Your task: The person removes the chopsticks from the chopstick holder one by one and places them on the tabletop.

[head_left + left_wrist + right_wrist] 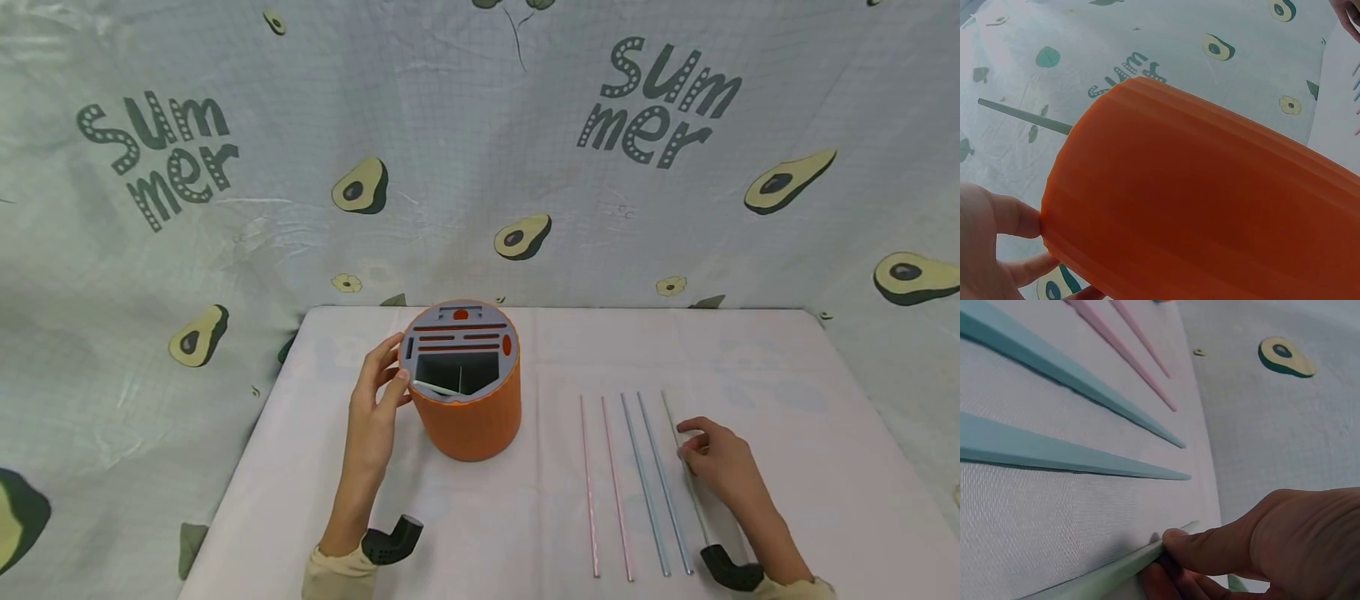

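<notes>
An orange ribbed utensil holder (472, 429) stands on the table, with a grey slotted top (459, 333) that has a wide compartment at its near side. My left hand (375, 400) grips it by the left side of the rim, thumb at the front. A green chopstick (1025, 117) juts out past the rim in the left wrist view. On the right, my right hand (720, 458) pinches another green chopstick (1116, 572) between thumb and fingers, near its thin far end. That chopstick lies low along the tabletop.
Left of the right hand, two blue chopsticks (647, 483) and two pink chopsticks (617, 487) lie side by side on the white table (555, 358). Behind the table hangs a curtain (450, 125) printed with avocados. Each wrist wears a black camera mount (392, 542).
</notes>
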Demonstrator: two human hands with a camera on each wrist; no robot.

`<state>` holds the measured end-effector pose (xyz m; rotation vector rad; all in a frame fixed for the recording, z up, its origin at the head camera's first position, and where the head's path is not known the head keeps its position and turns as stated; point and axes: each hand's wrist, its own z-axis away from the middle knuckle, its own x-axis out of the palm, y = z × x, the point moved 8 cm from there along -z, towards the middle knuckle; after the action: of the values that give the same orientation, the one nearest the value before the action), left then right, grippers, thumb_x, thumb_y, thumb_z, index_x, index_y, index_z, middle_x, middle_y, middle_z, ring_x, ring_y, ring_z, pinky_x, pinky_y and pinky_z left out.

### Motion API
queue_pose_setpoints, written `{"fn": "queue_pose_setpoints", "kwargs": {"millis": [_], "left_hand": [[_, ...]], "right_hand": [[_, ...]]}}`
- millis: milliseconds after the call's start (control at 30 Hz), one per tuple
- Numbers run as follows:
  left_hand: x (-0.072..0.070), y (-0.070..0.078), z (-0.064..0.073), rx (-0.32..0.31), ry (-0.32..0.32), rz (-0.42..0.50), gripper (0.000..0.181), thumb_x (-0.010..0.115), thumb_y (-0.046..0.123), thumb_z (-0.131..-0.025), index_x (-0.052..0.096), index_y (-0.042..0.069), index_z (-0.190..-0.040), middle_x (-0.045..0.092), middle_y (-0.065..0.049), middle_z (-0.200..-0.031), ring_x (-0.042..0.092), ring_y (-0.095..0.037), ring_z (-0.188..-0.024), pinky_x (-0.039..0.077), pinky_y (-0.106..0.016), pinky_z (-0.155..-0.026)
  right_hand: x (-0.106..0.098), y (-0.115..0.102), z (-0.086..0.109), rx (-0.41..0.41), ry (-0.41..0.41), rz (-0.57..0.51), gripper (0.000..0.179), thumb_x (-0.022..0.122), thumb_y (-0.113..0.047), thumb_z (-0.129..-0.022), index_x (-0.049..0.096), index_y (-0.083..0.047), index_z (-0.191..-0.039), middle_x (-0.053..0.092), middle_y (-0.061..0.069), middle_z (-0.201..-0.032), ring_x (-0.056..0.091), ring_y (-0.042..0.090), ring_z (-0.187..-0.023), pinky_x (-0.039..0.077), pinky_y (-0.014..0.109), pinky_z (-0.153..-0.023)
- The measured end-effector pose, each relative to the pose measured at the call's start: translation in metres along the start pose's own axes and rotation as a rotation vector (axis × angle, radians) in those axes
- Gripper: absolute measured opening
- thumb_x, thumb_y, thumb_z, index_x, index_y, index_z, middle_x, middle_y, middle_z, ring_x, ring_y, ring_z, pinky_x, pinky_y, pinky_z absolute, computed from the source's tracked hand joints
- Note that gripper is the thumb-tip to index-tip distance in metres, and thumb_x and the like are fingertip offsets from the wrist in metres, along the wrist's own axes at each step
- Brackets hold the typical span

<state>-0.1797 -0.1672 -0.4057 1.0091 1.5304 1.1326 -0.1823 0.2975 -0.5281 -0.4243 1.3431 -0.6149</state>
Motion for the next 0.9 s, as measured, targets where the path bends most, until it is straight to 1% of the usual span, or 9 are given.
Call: {"fn": "queue_pose_setpoints", "kwargs": {"millis": [100,200,367,567,633,700,767,833,900], "left_hand": [[0.0,-0.001,0.0,-0.005,0.0,-0.001,0.047,0.048,0.018,-0.108,0.049,0.03,-0.153,0.054,-0.004,-0.15,0.052,-0.018,-0.124,0.055,-0.024,-0.089],[0.001,-0.001,0.0,-0.007,-0.004,-0.003,0.047,0.048,0.018,-0.108,0.049,0.031,-0.153,0.054,-0.004,-0.15,0.051,-0.018,-0.124,0.055,-0.024,-0.089],[0.001,-0.001,-0.001,-0.002,-0.003,-0.006,0.046,0.048,0.019,-0.108,0.049,0.032,-0.153,0.054,-0.003,-0.149,0.052,-0.017,-0.124,0.055,-0.024,-0.089],[0.001,0.001,-0.001,0.006,-0.012,0.003,0.047,0.048,0.019,-0.109,0.048,0.029,-0.154,0.054,-0.006,-0.15,0.052,-0.02,-0.124,0.054,-0.024,-0.089],[0.001,0.001,-0.001,0.008,-0.011,0.003,0.046,0.048,0.019,-0.109,0.048,0.029,-0.154,0.054,-0.006,-0.151,0.052,-0.021,-0.124,0.054,-0.023,-0.089],[0.0,0.001,0.0,0.008,-0.009,0.007,0.046,0.048,0.019,-0.109,0.048,0.028,-0.154,0.054,-0.006,-0.151,0.051,-0.021,-0.124,0.054,-0.023,-0.089],[0.0,0.001,0.0,0.007,-0.004,0.01,0.046,0.048,0.019,-0.108,0.049,0.028,-0.154,0.054,-0.006,-0.15,0.051,-0.02,-0.124,0.054,-0.023,-0.089],[0.0,0.001,0.0,0.007,-0.001,0.012,0.047,0.048,0.019,-0.108,0.049,0.028,-0.154,0.054,-0.005,-0.15,0.051,-0.019,-0.124,0.054,-0.023,-0.089],[0.0,0.001,0.0,0.004,0.002,0.011,0.047,0.048,0.019,-0.108,0.049,0.029,-0.154,0.054,-0.005,-0.15,0.051,-0.019,-0.123,0.054,-0.023,-0.089]], "right_hand": [[-0.001,-0.002,0.0,-0.006,0.019,0.037,0.034,0.067,-0.003,-0.092,0.062,0.006,-0.125,0.069,0.015,-0.09,0.064,0.023,-0.079,0.047,0.031,-0.06],[-0.001,-0.003,0.0,0.001,0.018,0.05,0.034,0.067,-0.003,-0.092,0.061,0.007,-0.125,0.069,0.016,-0.09,0.063,0.024,-0.079,0.046,0.031,-0.061],[0.0,-0.004,0.0,0.009,0.008,0.046,0.035,0.067,-0.004,-0.093,0.061,0.007,-0.126,0.069,0.017,-0.092,0.064,0.025,-0.08,0.047,0.031,-0.061],[0.001,-0.002,0.001,0.023,-0.003,0.039,0.036,0.066,-0.006,-0.094,0.06,0.008,-0.127,0.069,0.017,-0.093,0.064,0.023,-0.079,0.049,0.03,-0.06],[-0.001,-0.003,0.002,0.02,0.003,0.042,0.036,0.065,-0.007,-0.094,0.06,0.008,-0.127,0.069,0.017,-0.094,0.065,0.025,-0.081,0.049,0.03,-0.06],[-0.003,-0.007,0.003,0.007,0.023,0.044,0.036,0.065,-0.007,-0.095,0.06,0.007,-0.128,0.069,0.018,-0.096,0.067,0.029,-0.085,0.049,0.031,-0.061],[-0.007,-0.012,0.005,-0.022,0.06,0.042,0.036,0.065,-0.008,-0.096,0.061,0.005,-0.129,0.069,0.019,-0.099,0.068,0.033,-0.09,0.05,0.031,-0.064],[-0.012,-0.022,0.007,-0.078,0.109,0.034,0.035,0.066,-0.008,-0.097,0.061,0.003,-0.13,0.07,0.018,-0.103,0.068,0.034,-0.094,0.052,0.03,-0.067],[-0.018,-0.033,0.008,-0.149,0.168,0.023,0.036,0.068,-0.007,-0.098,0.062,0.0,-0.132,0.071,0.016,-0.105,0.068,0.031,-0.095,0.054,0.026,-0.069]]}}
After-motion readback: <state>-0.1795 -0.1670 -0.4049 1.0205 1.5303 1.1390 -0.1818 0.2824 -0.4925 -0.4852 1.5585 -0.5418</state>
